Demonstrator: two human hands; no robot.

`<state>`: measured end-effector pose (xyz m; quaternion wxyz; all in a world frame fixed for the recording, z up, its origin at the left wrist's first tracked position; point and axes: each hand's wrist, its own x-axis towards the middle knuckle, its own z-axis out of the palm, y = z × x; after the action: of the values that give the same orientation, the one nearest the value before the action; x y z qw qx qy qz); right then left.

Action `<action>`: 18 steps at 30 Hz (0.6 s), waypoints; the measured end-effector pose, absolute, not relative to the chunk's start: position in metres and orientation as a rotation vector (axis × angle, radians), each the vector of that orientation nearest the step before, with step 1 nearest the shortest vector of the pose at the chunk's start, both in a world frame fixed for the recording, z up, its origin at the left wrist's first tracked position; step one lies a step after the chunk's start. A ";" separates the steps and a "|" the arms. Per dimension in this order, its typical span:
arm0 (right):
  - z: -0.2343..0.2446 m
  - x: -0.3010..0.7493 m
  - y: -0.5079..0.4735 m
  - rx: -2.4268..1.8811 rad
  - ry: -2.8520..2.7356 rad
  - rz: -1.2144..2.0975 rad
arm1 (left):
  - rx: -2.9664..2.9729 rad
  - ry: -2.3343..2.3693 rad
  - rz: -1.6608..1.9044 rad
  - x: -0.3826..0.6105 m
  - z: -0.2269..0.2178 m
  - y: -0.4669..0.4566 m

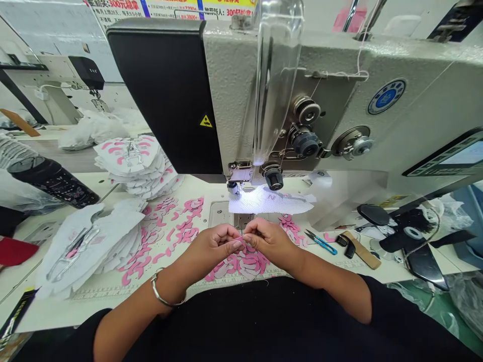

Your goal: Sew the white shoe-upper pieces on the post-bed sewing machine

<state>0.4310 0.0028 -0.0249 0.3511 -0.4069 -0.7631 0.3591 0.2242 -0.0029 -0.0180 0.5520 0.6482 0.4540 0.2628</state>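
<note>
Left hand (213, 247), right hand (268, 240): fingers (237, 245) closed in tight pinches.
Fine thread (242, 237) held between both pinches, lifted clear of pink-printed fabric pieces (247, 265) below the fingers; sewing machine (234, 100) just ahead.

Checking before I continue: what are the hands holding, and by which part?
The left hand and right hand seem to pinch a thin thread between their fingertips; it is too fine to be sure.
</note>
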 end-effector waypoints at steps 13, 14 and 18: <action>-0.025 0.434 -0.006 -1.081 -1.797 1.225 | 1.401 1.073 0.733 0.228 -0.020 -0.001; -0.026 0.434 -0.006 -1.105 -1.803 1.207 | 1.397 1.075 0.704 0.228 -0.020 -0.001; -0.026 0.433 -0.005 -1.158 -1.910 1.055 | 1.607 1.184 0.555 0.230 -0.015 -0.003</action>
<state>0.4327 -0.0055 -0.0258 0.3292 -0.4427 -0.7301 0.4033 0.2295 -0.0034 -0.0146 0.5096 0.6673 0.4918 0.2306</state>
